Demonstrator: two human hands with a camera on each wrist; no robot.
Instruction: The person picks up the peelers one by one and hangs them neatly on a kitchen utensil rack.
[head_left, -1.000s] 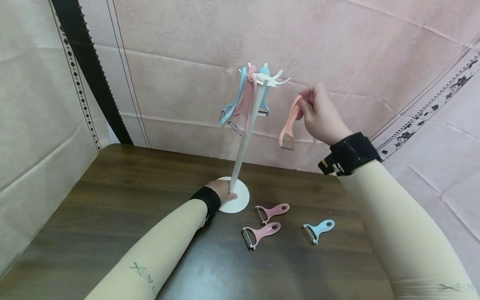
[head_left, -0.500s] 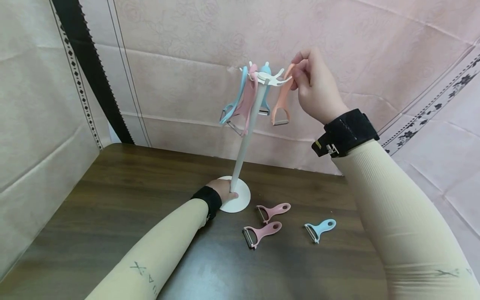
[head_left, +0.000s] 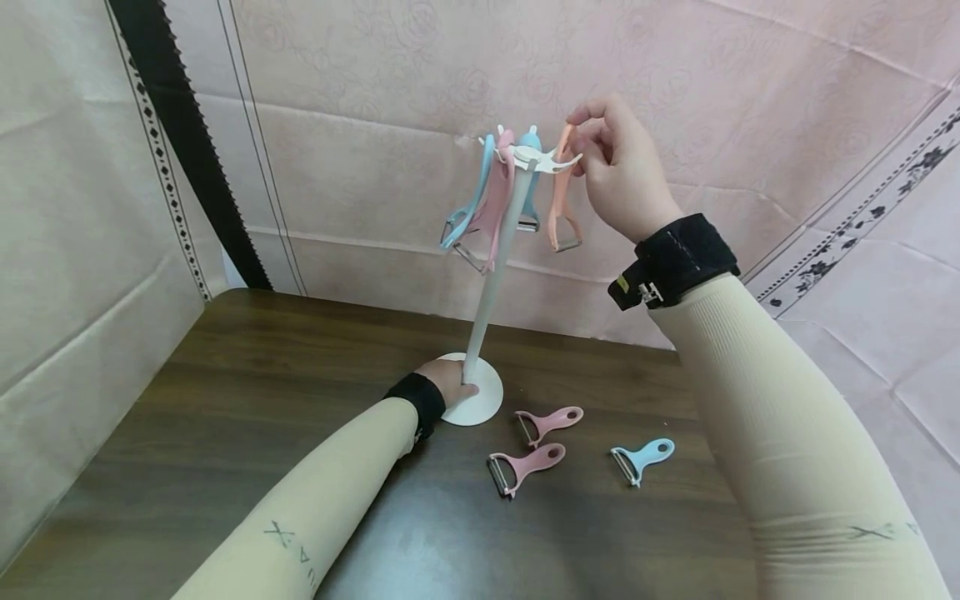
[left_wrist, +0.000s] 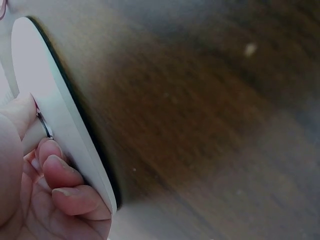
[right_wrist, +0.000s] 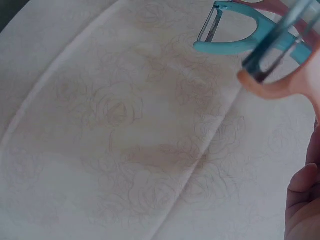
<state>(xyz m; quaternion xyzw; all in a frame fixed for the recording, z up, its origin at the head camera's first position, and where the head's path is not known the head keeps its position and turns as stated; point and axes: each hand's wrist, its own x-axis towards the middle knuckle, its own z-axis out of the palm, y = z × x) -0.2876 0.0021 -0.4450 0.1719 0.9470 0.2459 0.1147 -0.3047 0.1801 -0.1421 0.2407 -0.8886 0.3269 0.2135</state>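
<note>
My left hand (head_left: 448,383) grips the foot of the white stand's post (head_left: 491,292), fingers curled round it just over the round base (head_left: 480,404). Up at the stand's hooked top (head_left: 536,158), my right hand (head_left: 618,167) pinches an orange peeler (head_left: 561,200) by its handle end. That peeler hangs blade down and overlaps a right-hand hook in the head view. A blue peeler (head_left: 472,200), a pink peeler (head_left: 497,200) and another blue one behind the post hang from other hooks. In the right wrist view, the orange peeler (right_wrist: 280,85) is near a blue peeler (right_wrist: 255,30).
Two pink peelers (head_left: 551,421) lie close together on the brown table (head_left: 300,400), right of the base. Farther right lies a blue peeler (head_left: 643,457). A pale patterned cloth (head_left: 360,183) hangs behind the table and along both sides.
My right hand has lifted the orange peeler and moved it left, from beside the stand to its hooked top. The left hand stays at the post's foot.
</note>
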